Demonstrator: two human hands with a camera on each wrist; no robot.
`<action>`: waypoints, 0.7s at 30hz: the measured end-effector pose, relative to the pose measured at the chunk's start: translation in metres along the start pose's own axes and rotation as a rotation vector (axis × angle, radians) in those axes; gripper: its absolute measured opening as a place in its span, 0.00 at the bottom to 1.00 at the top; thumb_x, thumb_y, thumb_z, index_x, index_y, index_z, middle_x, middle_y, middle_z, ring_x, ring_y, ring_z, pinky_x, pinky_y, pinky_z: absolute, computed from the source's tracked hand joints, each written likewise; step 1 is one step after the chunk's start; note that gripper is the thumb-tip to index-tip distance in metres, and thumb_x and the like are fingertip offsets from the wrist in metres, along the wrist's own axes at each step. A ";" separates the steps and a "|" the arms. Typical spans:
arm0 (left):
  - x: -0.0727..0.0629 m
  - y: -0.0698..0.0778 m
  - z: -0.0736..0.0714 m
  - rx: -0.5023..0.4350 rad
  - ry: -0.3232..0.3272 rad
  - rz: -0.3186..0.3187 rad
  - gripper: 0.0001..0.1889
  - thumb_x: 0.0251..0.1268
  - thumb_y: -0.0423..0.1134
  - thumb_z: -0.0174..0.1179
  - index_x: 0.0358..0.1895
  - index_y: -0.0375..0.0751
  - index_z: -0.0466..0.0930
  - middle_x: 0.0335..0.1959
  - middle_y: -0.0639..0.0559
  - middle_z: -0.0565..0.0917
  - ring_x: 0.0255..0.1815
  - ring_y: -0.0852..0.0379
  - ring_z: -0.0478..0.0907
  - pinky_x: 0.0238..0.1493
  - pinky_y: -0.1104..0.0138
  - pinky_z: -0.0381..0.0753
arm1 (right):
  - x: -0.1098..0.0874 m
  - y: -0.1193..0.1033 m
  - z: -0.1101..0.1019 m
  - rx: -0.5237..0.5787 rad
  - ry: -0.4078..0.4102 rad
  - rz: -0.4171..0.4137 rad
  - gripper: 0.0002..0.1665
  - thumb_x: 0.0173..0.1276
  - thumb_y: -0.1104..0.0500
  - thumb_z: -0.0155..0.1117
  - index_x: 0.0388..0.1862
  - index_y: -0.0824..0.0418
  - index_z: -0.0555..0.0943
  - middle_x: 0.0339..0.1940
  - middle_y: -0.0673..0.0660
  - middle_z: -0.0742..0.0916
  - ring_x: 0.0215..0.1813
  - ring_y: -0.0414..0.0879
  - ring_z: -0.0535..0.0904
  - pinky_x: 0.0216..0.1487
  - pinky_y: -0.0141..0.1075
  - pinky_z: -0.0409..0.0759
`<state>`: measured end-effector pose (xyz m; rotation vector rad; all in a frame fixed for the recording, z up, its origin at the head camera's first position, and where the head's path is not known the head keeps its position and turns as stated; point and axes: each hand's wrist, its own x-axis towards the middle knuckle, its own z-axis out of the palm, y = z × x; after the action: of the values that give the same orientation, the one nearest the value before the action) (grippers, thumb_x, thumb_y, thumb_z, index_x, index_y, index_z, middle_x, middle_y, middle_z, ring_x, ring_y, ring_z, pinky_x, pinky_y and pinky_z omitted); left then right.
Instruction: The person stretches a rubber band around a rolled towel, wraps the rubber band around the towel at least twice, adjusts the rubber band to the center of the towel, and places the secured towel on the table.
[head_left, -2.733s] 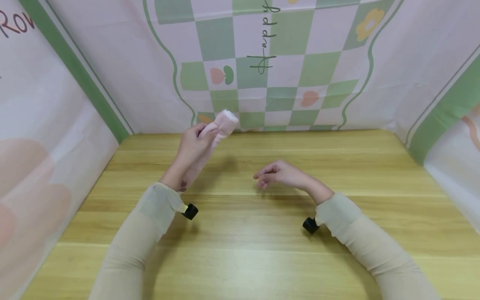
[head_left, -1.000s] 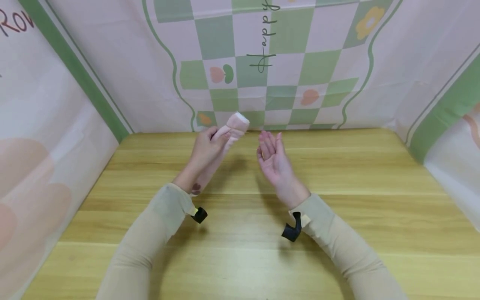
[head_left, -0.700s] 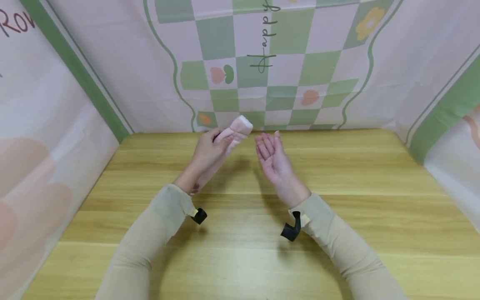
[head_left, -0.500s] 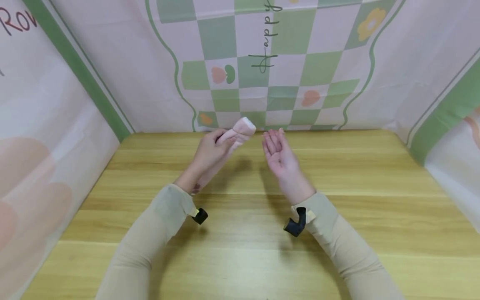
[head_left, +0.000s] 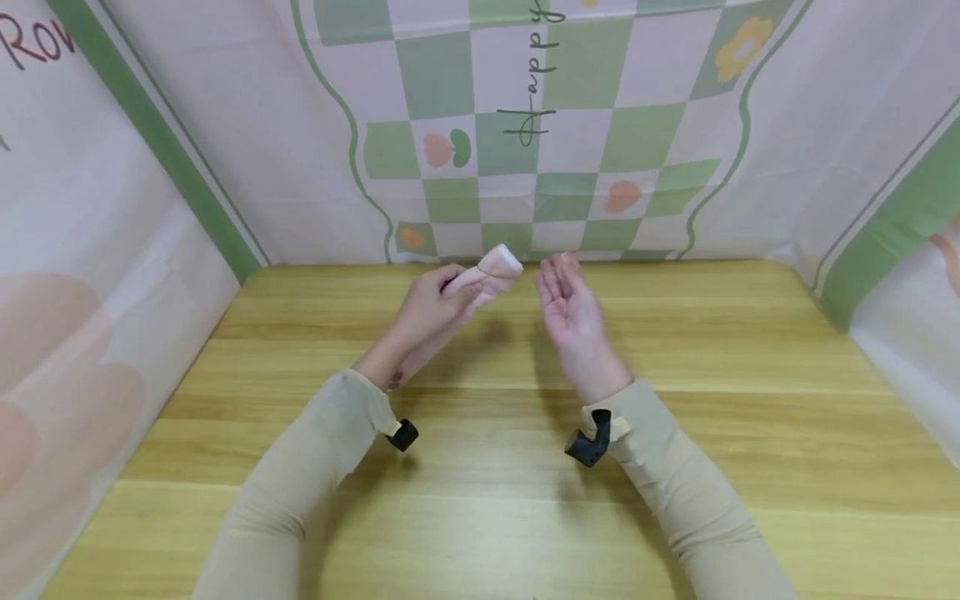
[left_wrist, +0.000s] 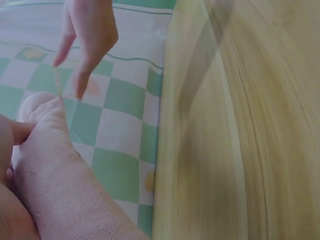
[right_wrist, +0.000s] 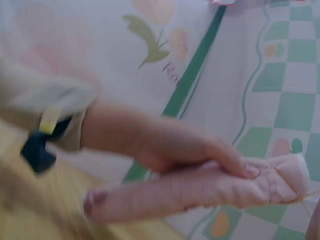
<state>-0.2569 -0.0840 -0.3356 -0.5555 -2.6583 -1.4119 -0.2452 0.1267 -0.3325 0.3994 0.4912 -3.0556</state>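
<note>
My left hand (head_left: 431,307) grips a rolled pink towel (head_left: 497,271) and holds it tilted above the table. The towel's white far end points up and right, and a brown print shows at its near end. A thin yellowish rubber band (left_wrist: 57,82) goes around the roll near the far end. In the left wrist view it stretches from the towel to the spread fingertips of my right hand (head_left: 573,321). That hand is turned palm up, just right of the roll, its fingers slightly bent and hooked in the band. In the head view the band is too thin to follow.
A wooden table (head_left: 480,467) lies under both hands. Behind it hangs a green and white checked cloth (head_left: 570,142), with more printed cloth along the left and right sides. A black wrist camera (head_left: 588,442) sticks out below each sleeve.
My left hand and the towel have moved right and slightly down, and the roll is tilted lower. My right hand has turned palm up, moved farther back, then drifted slightly right.
</note>
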 end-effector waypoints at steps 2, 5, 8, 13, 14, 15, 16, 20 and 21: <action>0.000 0.000 0.001 -0.002 -0.003 -0.001 0.16 0.76 0.44 0.61 0.55 0.37 0.83 0.47 0.43 0.86 0.47 0.49 0.80 0.50 0.56 0.78 | 0.000 0.001 -0.001 -0.178 -0.057 -0.049 0.37 0.81 0.64 0.54 0.83 0.55 0.55 0.82 0.51 0.61 0.80 0.47 0.59 0.73 0.35 0.64; -0.001 0.001 0.000 -0.007 -0.007 -0.007 0.16 0.75 0.45 0.62 0.56 0.38 0.83 0.48 0.45 0.86 0.47 0.50 0.80 0.51 0.55 0.78 | -0.001 0.001 -0.003 -0.430 -0.115 -0.103 0.34 0.81 0.63 0.55 0.80 0.64 0.57 0.84 0.52 0.58 0.81 0.54 0.57 0.74 0.41 0.65; -0.001 0.002 -0.002 -0.014 -0.007 -0.009 0.16 0.75 0.45 0.62 0.56 0.38 0.83 0.48 0.45 0.85 0.47 0.50 0.80 0.51 0.55 0.78 | -0.001 -0.002 -0.004 -0.570 -0.179 -0.077 0.32 0.81 0.62 0.54 0.79 0.68 0.59 0.84 0.54 0.56 0.80 0.60 0.57 0.74 0.49 0.64; -0.002 0.002 -0.006 -0.018 -0.007 -0.016 0.16 0.74 0.44 0.63 0.56 0.38 0.83 0.47 0.45 0.85 0.47 0.49 0.79 0.51 0.54 0.78 | -0.002 -0.007 -0.004 -0.686 -0.285 0.060 0.38 0.83 0.57 0.51 0.83 0.67 0.49 0.84 0.64 0.52 0.79 0.69 0.55 0.72 0.55 0.63; -0.002 0.002 -0.006 -0.021 -0.010 -0.020 0.16 0.74 0.44 0.63 0.56 0.38 0.83 0.47 0.46 0.85 0.47 0.50 0.79 0.51 0.54 0.78 | -0.002 -0.007 -0.005 -0.705 -0.305 0.092 0.39 0.84 0.56 0.50 0.83 0.66 0.47 0.84 0.65 0.52 0.79 0.70 0.55 0.72 0.56 0.62; -0.002 0.001 -0.006 -0.021 -0.013 -0.021 0.16 0.74 0.44 0.63 0.56 0.39 0.83 0.48 0.46 0.85 0.47 0.50 0.80 0.51 0.54 0.78 | -0.002 -0.008 -0.005 -0.727 -0.325 0.118 0.39 0.84 0.56 0.49 0.83 0.67 0.46 0.84 0.66 0.52 0.78 0.72 0.54 0.72 0.56 0.62; -0.002 0.001 -0.006 -0.020 -0.015 -0.021 0.15 0.74 0.45 0.63 0.55 0.39 0.83 0.48 0.46 0.85 0.48 0.50 0.80 0.51 0.54 0.78 | -0.002 -0.008 -0.006 -0.741 -0.344 0.147 0.40 0.84 0.56 0.49 0.83 0.67 0.45 0.84 0.67 0.53 0.78 0.73 0.53 0.72 0.57 0.61; -0.002 -0.001 -0.007 0.020 -0.038 0.009 0.14 0.74 0.45 0.63 0.55 0.40 0.84 0.48 0.47 0.86 0.47 0.51 0.81 0.51 0.55 0.79 | -0.001 -0.008 -0.010 -0.779 -0.409 0.231 0.41 0.82 0.57 0.52 0.82 0.71 0.46 0.83 0.68 0.54 0.78 0.75 0.52 0.73 0.60 0.56; -0.003 -0.002 -0.008 0.048 -0.047 0.027 0.14 0.75 0.44 0.63 0.55 0.40 0.84 0.48 0.47 0.86 0.47 0.51 0.81 0.51 0.55 0.79 | -0.001 -0.008 -0.010 -0.783 -0.420 0.248 0.44 0.80 0.56 0.55 0.82 0.71 0.45 0.83 0.69 0.54 0.78 0.75 0.51 0.74 0.60 0.56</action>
<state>-0.2561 -0.0920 -0.3335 -0.6248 -2.7025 -1.3406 -0.2426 0.1378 -0.3392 -0.1920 1.3741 -2.3450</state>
